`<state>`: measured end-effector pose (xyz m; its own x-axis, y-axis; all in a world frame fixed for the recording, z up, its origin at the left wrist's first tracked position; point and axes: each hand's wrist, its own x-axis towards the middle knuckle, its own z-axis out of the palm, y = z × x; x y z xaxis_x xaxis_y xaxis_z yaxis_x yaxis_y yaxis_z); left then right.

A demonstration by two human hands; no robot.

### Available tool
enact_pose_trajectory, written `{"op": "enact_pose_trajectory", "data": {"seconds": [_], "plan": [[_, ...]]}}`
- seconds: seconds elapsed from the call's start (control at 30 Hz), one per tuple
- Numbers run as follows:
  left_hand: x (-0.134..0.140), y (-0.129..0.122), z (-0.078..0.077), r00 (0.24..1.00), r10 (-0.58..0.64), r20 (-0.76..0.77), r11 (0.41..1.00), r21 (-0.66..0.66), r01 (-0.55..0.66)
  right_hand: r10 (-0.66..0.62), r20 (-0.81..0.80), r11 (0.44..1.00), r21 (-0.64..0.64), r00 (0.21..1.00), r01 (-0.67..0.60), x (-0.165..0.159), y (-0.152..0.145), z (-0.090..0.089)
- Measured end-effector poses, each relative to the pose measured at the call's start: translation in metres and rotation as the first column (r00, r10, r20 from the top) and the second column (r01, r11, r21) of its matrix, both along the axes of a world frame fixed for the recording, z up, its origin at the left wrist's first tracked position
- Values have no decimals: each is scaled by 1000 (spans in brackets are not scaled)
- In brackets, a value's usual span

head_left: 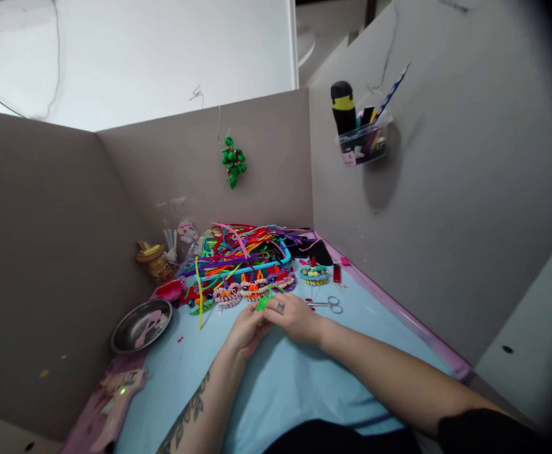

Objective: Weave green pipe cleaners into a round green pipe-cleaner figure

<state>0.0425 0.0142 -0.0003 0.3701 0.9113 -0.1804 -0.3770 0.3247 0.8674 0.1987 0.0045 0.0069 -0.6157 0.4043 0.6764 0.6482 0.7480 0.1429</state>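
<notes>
My left hand (pixel 246 329) and right hand (pixel 295 316) gripped a fuzzy green piece (pixel 262 302) between them.
A creased blue cover (pixel 186 372) lay beneath, inside plain grey partitions (pixel 273 164).

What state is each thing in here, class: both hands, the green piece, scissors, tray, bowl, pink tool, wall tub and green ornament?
Left hand: closed on the green piece
Right hand: closed on it too
Green piece: held, partly hidden
Scissors: lying down; blade opening unclear
Tray: heaped with colourful stems
Bowl: upright, holding pink and white items
Pink tool: green light lit
Wall tub: uncovered, filled
Green ornament: hanging
</notes>
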Motion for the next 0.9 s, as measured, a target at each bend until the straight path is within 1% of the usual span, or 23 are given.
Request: {"op": "enact_pose_trajectory", "data": {"seconds": [0.07, 0.13, 0.2, 0.33, 0.4, 0.43, 0.47, 0.5, 0.57, 0.6, 0.63, 0.7, 0.9], "plan": [[2, -1, 1, 1000, -14, 14, 999, 30, 14, 33, 6, 998, 59, 999, -33, -2, 0, -1], [3, -1, 1, 999, -23, 36, 998, 54, 21, 87, 18, 992, 85, 996, -89, -5, -2, -2], [3, -1, 2, 999, -15, 45, 998, 56, 13, 156, 40, 984, 75, 987, -159, -10, -6, -1], [1, 0, 4, 998, 59, 22, 998, 29, -60, 320, 60, 945, 56, 945, -323, -18, -20, 0], [-1, 1, 5, 996, 84, 21, 996, 24, -85, 388, 5, 921, 45, 922, -388, -18, -24, 0], [-2, 2, 6, 996, 88, 25, 996, 29, -89, 409, -64, 912, 33, 910, -408, -17, -25, 0], [-3, 3, 6, 996, 90, 30, 995, 37, -91, 410, -167, 911, 21, 897, -412, -14, -24, 0], [-4, 4, 7, 995, 94, 34, 994, 48, -96, 378, -297, 919, 5, 877, -395, -11, -22, 0], [-5, 5, 8, 995, 98, 30, 993, 69, -100, 229, -546, 953, -44, 806, -300, -4, -14, 3], [-5, 5, 8, 995, 100, 26, 992, 78, -102, 144, -623, 967, -75, 769, -242, 0, -10, 4], [-5, 5, 8, 995, 99, 17, 992, 81, -100, 76, -661, 976, -104, 746, -192, 3, -6, 5], [-4, 5, 7, 996, 92, 0, 992, 84, -92, 7, -658, 979, -148, 753, -139, 8, 1, 7], [-1, 1, 6, 997, 70, -36, 992, 106, -66, -44, -520, 977, -199, 853, -71, 6, 6, 4]]}}
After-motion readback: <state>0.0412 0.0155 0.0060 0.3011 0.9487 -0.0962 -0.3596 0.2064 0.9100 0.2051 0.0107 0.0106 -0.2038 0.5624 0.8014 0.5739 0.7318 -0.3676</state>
